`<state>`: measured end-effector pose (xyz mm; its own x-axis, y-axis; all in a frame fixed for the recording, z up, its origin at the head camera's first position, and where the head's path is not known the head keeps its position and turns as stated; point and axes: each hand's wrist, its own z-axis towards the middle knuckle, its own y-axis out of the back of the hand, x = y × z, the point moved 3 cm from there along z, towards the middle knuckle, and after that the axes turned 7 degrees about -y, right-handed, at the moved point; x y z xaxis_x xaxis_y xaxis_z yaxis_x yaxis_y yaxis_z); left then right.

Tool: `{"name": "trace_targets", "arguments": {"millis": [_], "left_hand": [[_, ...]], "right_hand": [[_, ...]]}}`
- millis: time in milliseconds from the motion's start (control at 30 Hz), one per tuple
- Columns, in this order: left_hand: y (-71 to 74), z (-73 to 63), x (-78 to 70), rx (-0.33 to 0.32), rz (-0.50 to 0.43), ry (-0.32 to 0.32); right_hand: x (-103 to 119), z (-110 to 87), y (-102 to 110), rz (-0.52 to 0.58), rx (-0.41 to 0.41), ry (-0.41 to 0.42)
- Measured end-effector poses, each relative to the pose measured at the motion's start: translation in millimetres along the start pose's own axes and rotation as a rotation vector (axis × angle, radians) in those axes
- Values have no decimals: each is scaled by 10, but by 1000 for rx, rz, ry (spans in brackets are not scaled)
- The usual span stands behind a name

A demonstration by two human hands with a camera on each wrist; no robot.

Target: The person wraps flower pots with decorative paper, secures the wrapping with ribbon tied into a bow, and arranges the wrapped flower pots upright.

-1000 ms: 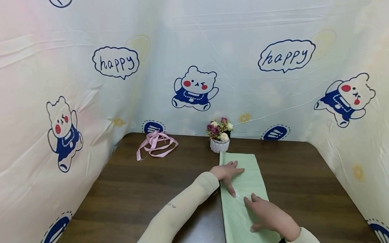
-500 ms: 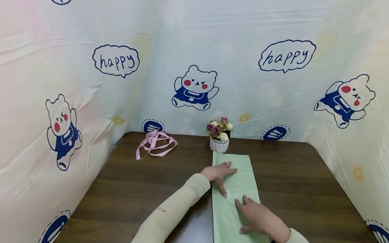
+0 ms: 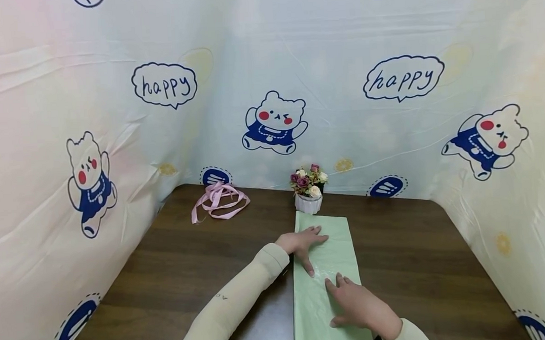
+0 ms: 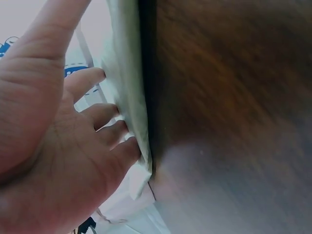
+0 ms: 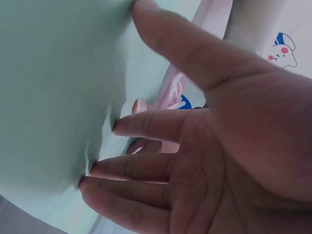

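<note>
A long, flat bundle of pale green paper [image 3: 313, 315] lies lengthwise on the brown table. My left hand [image 3: 301, 244] rests across its left edge, fingers spread over the upper part. Lower down and to the right, my right hand [image 3: 358, 304] touches the paper with spread fingertips. Between the hands is a shiny, wrinkled patch, perhaps clear tape. In the left wrist view, the fingers [image 4: 100, 116] reach over the bundle's edge [image 4: 130, 83]. The right wrist view has the fingertips [image 5: 100, 168] against the green surface [image 5: 53, 92], which creases beside them.
Just behind the bundle's far end stands a small white pot of artificial flowers [image 3: 308, 201]. A loose heap of pink ribbon [image 3: 219, 200] lies at the back left of the table [image 3: 190, 265]. Printed cloth [image 3: 267, 53] hangs around the back and sides.
The green bundle has slid left across the table, with both hands moving along on it. The flower pot and the ribbon have stayed put.
</note>
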<state>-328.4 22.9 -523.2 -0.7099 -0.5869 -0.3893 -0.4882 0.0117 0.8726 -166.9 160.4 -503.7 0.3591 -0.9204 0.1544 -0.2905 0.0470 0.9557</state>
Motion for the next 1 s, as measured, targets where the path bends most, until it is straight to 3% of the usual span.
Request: {"name": "trace_targets", "arguments": {"millis": [200,367,500,733,833,1000], "left_hand": [[-12,2,-19,-4,-12,-7],[-33,3,-20,-5,-17,-9],[-17,15,-38,-8,-7,-12],[-2,40,-33,7,-5,-1],[-6,39,-1,5,-9,7],[-15,41,23,-16,-17,-1]], "right_hand": [[-82,-4,101,30,10,48],[-232,47,200,138,-12,51],[-407,110,273,181,-39,-77],[-750,192,296,163,-101,-382],[-831,225,257,192,-97,-419],[-891,267,186,292,-96,-413]]}}
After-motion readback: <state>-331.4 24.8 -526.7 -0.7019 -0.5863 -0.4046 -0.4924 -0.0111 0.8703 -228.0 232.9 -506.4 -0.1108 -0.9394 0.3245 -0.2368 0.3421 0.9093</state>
